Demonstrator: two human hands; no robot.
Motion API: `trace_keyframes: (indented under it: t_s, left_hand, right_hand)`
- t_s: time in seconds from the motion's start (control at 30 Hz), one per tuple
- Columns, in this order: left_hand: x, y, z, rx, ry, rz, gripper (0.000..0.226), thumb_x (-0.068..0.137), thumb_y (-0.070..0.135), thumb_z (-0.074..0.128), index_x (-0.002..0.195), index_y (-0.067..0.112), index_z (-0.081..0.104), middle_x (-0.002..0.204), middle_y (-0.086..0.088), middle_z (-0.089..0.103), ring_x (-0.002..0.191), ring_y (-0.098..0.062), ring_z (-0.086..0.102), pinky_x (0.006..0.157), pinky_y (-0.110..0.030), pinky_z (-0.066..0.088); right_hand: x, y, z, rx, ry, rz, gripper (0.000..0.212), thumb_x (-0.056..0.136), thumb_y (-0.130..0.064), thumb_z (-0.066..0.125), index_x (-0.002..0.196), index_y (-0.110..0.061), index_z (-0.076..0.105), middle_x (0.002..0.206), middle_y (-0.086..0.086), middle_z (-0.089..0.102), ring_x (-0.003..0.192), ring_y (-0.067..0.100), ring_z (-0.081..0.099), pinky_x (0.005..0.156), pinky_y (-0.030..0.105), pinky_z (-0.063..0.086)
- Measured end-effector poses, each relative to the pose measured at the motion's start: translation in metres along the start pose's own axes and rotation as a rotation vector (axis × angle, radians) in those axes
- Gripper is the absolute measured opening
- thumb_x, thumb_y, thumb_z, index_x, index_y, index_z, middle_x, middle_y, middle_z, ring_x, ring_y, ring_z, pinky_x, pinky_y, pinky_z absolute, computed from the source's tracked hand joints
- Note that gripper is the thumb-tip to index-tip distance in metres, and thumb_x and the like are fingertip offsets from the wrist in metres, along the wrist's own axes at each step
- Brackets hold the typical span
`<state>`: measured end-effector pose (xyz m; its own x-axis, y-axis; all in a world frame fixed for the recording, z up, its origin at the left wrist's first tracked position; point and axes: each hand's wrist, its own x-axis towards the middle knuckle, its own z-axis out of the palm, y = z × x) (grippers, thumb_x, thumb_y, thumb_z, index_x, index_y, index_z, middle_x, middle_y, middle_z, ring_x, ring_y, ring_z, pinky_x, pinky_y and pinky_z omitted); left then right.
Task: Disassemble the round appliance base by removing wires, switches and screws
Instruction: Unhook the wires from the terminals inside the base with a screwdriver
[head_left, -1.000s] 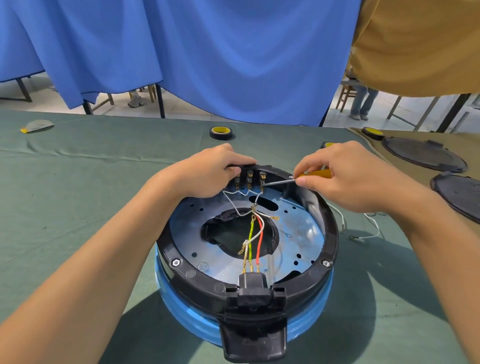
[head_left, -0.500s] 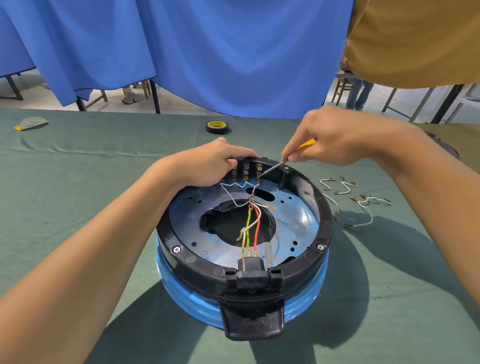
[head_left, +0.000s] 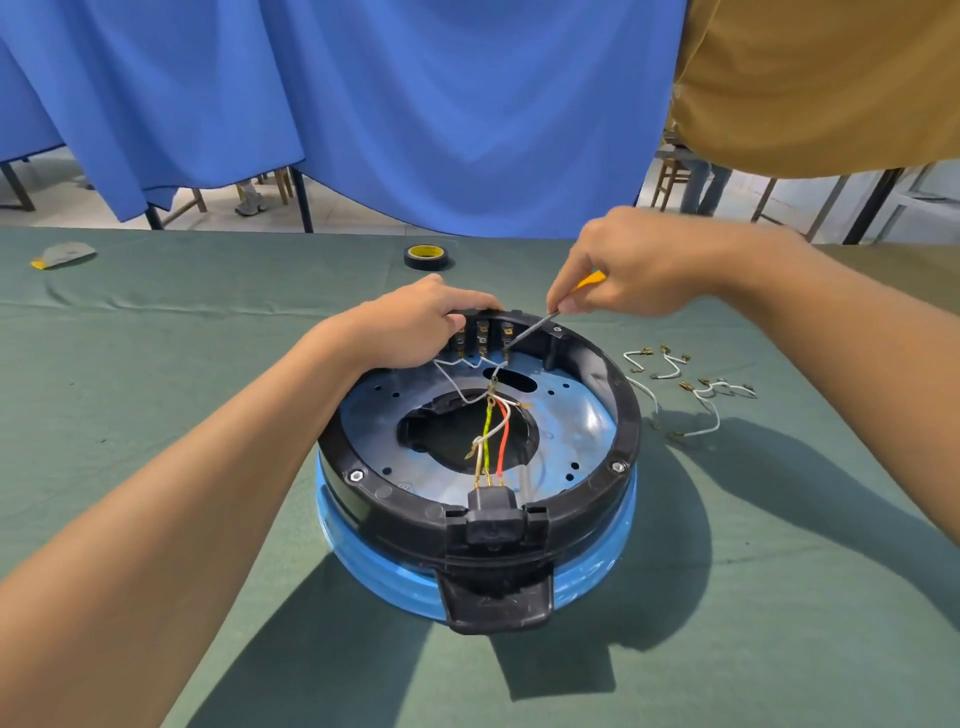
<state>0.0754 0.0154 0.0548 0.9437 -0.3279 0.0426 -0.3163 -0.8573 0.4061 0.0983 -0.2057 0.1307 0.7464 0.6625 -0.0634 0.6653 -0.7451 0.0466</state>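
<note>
1. The round appliance base (head_left: 475, 467) sits upside down in the middle of the green-covered desk (head_left: 156, 389).
2. The left hand (head_left: 410, 325) is closed over the base's far rim, beside the terminal block (head_left: 483, 338).
3. The right hand (head_left: 639, 270) pinches a yellow-handled screwdriver (head_left: 535, 327), tip at the block's right terminal.
4. Loose white wires (head_left: 696, 389) lie right of the base.
5. A tape roll (head_left: 427, 256) lies beyond the base.

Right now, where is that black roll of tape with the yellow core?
The black tape roll with the yellow core lies on the green tablecloth at the far edge, just beyond the left hand and the round black appliance base.
</note>
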Motion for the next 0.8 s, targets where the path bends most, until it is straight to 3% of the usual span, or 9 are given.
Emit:
trace_keyframes:
  t_s: [0.07,0.2,0.33,0.43,0.5,0.63,0.8]
  left_hand:
    - [-0.001,0.000,0.000,0.014,0.001,-0.002,0.042,0.104,0.016,0.030,0.132,0.043,0.047,0.110,-0.001,0.043,0.109,-0.023,0.044,0.102,-0.048,0.034]
    - [-0.001,0.003,-0.001,0.014,-0.009,0.011,0.042,0.104,0.014,0.031,0.133,0.038,0.048,0.105,0.001,0.042,0.108,-0.020,0.042,0.103,-0.049,0.034]
    - [-0.002,0.004,-0.001,0.000,-0.017,0.029,0.041,0.103,0.012,0.031,0.133,0.033,0.049,0.108,-0.002,0.043,0.108,-0.019,0.040,0.101,-0.045,0.035]
    - [-0.002,0.005,-0.001,0.001,-0.012,0.031,0.041,0.103,0.011,0.031,0.133,0.032,0.050,0.109,-0.007,0.046,0.108,-0.027,0.047,0.098,-0.045,0.038]
    - [-0.001,0.005,0.000,0.004,-0.009,0.027,0.042,0.103,0.011,0.031,0.133,0.033,0.050,0.105,-0.006,0.045,0.105,-0.026,0.046,0.097,-0.044,0.038]
    - [0.001,0.003,0.000,0.020,0.008,0.019,0.043,0.103,0.013,0.031,0.135,0.037,0.047,0.108,-0.004,0.041,0.104,-0.020,0.039,0.099,-0.041,0.035]
    - [0.002,0.001,0.001,0.008,0.014,0.020,0.043,0.104,0.014,0.031,0.135,0.040,0.047,0.105,-0.001,0.040,0.101,-0.020,0.039,0.091,-0.036,0.034]
  right_hand:
    - [-0.010,0.000,0.011,0.000,0.042,0.018,0.020,0.093,-0.032,0.058,0.105,-0.043,0.070,0.081,-0.024,0.057,0.090,0.015,0.054,0.081,0.035,0.046]
    - [-0.021,-0.002,0.025,-0.026,0.104,0.025,0.023,0.095,-0.031,0.055,0.108,-0.046,0.068,0.071,-0.027,0.040,0.097,0.021,0.053,0.070,0.032,0.033]
    - [-0.014,0.000,0.017,-0.035,0.065,0.055,0.021,0.094,-0.035,0.056,0.106,-0.049,0.067,0.080,-0.024,0.051,0.098,0.021,0.055,0.071,0.032,0.036]
    - [-0.004,-0.001,0.003,-0.046,0.003,0.036,0.017,0.092,-0.035,0.060,0.102,-0.044,0.070,0.082,-0.022,0.061,0.083,0.009,0.054,0.077,0.033,0.047]
    - [0.006,-0.003,-0.007,-0.048,-0.048,0.010,0.017,0.091,-0.029,0.062,0.101,-0.038,0.073,0.077,-0.025,0.064,0.075,-0.003,0.054,0.070,0.024,0.046]
    - [0.028,-0.005,-0.027,-0.119,-0.177,-0.016,0.015,0.092,-0.029,0.062,0.099,-0.036,0.074,0.075,-0.020,0.070,0.072,-0.010,0.057,0.061,0.018,0.039]
    - [0.038,0.000,-0.033,-0.092,-0.233,-0.011,0.015,0.091,-0.031,0.063,0.098,-0.038,0.074,0.071,-0.023,0.069,0.087,0.010,0.064,0.075,0.024,0.048]
